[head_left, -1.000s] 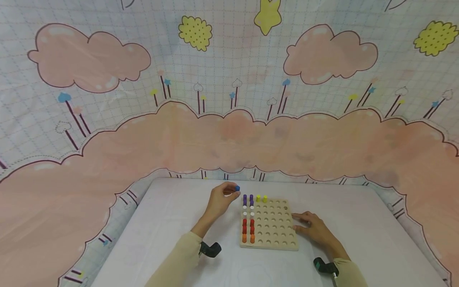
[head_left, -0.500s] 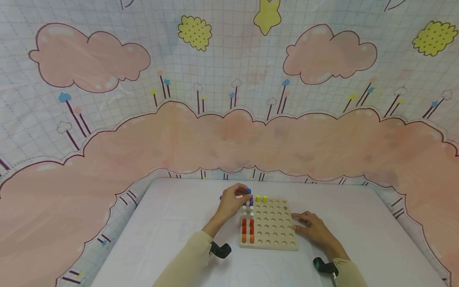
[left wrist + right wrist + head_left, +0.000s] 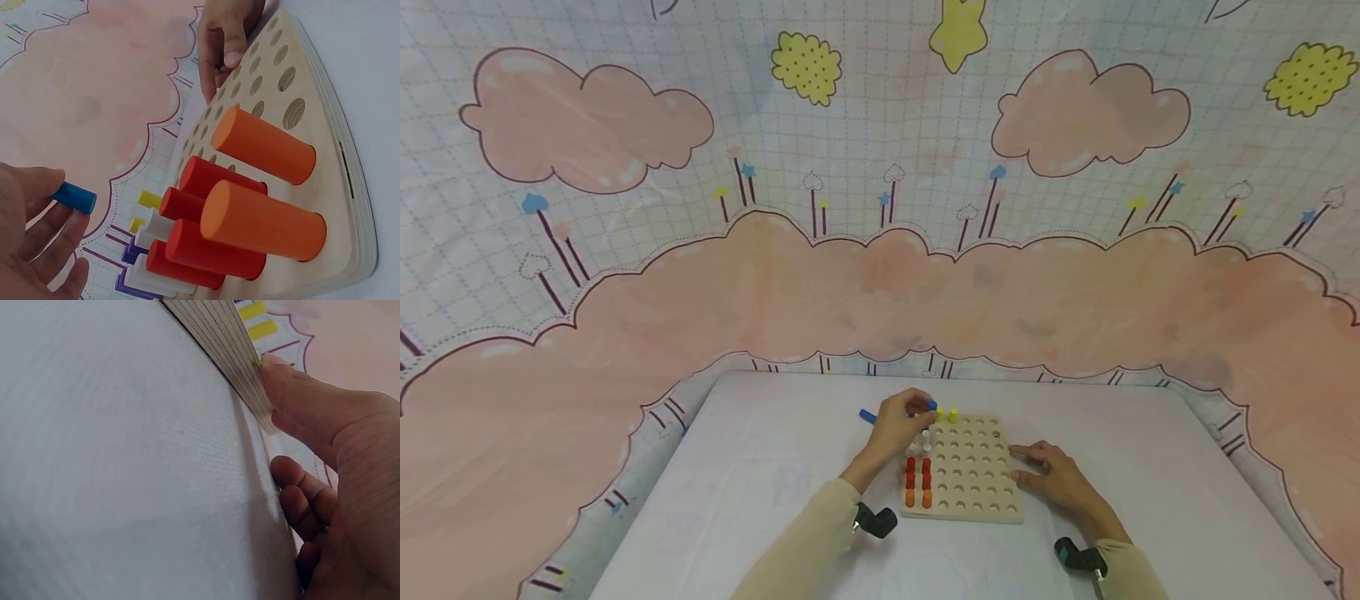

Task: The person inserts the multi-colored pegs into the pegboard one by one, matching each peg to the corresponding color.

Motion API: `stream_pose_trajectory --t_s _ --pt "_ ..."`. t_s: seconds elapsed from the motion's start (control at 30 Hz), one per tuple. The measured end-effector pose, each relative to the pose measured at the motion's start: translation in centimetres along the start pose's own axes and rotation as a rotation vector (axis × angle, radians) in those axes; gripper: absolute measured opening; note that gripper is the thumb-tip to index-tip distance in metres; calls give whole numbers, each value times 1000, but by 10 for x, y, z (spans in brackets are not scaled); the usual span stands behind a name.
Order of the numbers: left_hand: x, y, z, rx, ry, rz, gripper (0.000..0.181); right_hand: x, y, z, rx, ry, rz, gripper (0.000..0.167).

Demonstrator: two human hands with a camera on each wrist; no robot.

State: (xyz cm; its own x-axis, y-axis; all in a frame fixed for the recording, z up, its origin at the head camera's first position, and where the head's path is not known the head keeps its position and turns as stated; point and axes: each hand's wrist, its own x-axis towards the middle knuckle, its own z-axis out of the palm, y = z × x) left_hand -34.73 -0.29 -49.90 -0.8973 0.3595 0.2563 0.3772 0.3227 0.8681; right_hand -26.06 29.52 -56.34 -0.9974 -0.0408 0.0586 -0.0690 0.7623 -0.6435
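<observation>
My left hand (image 3: 892, 425) pinches a blue peg (image 3: 76, 197) between thumb and fingers, over the back left part of a wooden pegboard (image 3: 973, 475). The held peg is beside two yellow pegs (image 3: 953, 415) in the back row. Two columns of pegs stand along the board's left side, with orange pegs (image 3: 262, 147) in front, then red pegs (image 3: 215, 250), white and purple. My left hand partly hides the purple and white ones in the head view. My right hand (image 3: 1060, 479) touches the board's right edge with its thumb and fingers.
Another blue peg (image 3: 867, 416) lies on the white tabletop (image 3: 760, 467), left of the board and behind my left hand. Many holes of the board are bare. A patterned cloth (image 3: 880, 292) rises behind the table.
My left hand has moved right with the blue peg, from left of the board to over its back rows. A blue peg lying on the table has come into view. The right hand stays put.
</observation>
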Motion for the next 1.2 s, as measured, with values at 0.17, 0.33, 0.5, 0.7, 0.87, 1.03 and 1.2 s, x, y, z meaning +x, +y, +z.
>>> stream_pose_trajectory --t_s 0.17,0.33,0.5,0.7,0.87,1.03,1.2 --pt "4 2 7 21 1 -15 20 -1 -1 0 7 -9 17 49" --pt "6 7 16 -4 -4 -36 17 -3 -1 -1 11 -14 20 49" --pt "8 5 25 0 -14 -68 16 -3 -1 -1 19 -17 11 49" --pt "10 2 31 31 -13 -102 16 -4 -2 0 16 -20 17 49" --pt "11 1 35 77 6 -91 16 -4 -4 -1 11 -20 24 49" --pt "11 -2 38 105 7 -83 15 -5 -5 -1 21 -28 47 49" --pt "11 -5 42 174 20 -52 13 -7 -6 0 32 -27 53 49"
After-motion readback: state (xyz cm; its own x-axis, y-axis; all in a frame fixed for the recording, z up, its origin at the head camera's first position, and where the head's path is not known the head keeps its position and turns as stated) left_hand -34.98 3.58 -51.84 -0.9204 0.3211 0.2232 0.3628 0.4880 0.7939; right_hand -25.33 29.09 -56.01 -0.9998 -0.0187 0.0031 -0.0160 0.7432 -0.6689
